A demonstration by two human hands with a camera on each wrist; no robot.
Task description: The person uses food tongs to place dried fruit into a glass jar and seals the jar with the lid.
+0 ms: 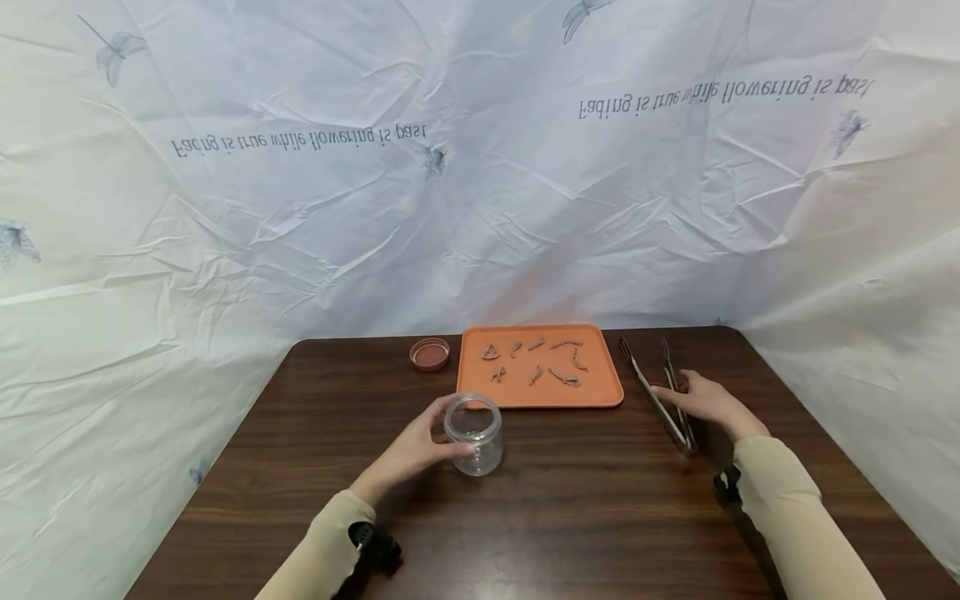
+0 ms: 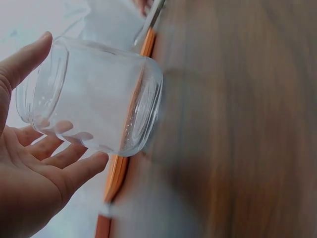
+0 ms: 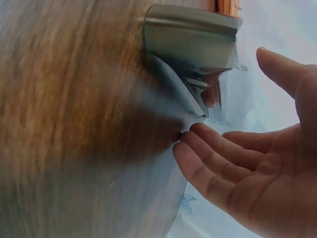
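My left hand [image 1: 421, 444] holds a clear plastic jar [image 1: 487, 457], thumb on the near side and fingers round the far side. Its mouth faces up, without a lid. Through the wall of the jar [image 2: 94, 94], fingertips show in the left wrist view. On the right, my right hand [image 1: 708, 402] is at a pair of metal tongs [image 1: 651, 396], whose arms are spread and point away from me. In the right wrist view that hand [image 3: 247, 173] has its thumb and fingers apart beside the tongs [image 3: 190, 37]; nothing is gripped.
An orange tray [image 1: 517, 398] at the back of the dark wooden table [image 1: 570, 517] bears several small brown twisted strips [image 1: 564, 377]. Left of it lies a round reddish-brown lid [image 1: 430, 355]. A white printed sheet [image 1: 480, 208] hangs behind and at both sides.
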